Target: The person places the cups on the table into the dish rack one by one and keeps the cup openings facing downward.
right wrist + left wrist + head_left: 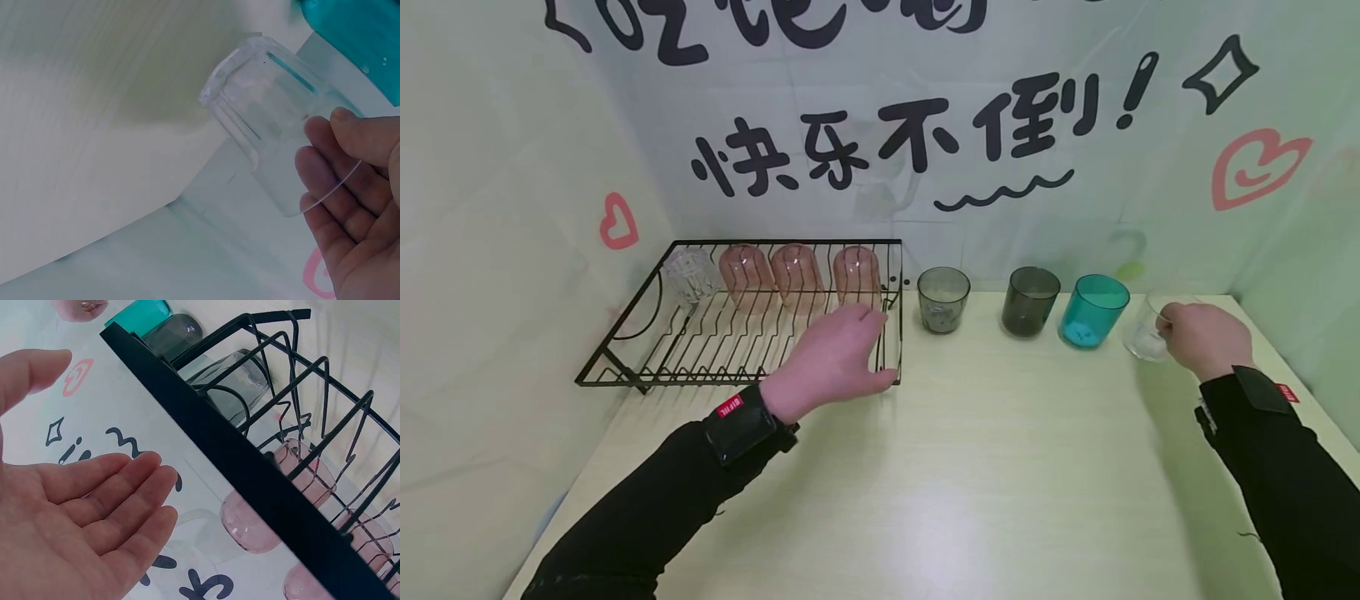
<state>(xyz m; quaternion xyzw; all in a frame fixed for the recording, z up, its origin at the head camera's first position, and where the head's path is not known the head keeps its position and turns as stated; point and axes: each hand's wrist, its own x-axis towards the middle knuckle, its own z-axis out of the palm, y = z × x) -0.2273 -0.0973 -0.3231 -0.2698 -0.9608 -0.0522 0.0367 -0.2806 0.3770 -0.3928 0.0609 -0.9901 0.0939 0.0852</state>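
At the far right of the table, my right hand (1208, 340) pinches the rim of a clear drinking glass (1142, 335). The right wrist view shows thumb and fingertips at the rim of this clear glass (269, 119), with its thick base toward the tabletop. My left hand (835, 358) is over the right front part of a black wire rack (627, 313). Its fingers hold nothing, and in the left wrist view the palm (62, 531) shows beside the rack's black bar (225, 450).
Upside down in the rack's back row are a clear ribbed glass (691, 273) and pink glasses (797, 271). Between rack and right hand stand a pale grey glass (943, 302), a dark grey glass (1030, 302) and a teal glass (1093, 311). A lettered cloth (850, 75) hangs behind.
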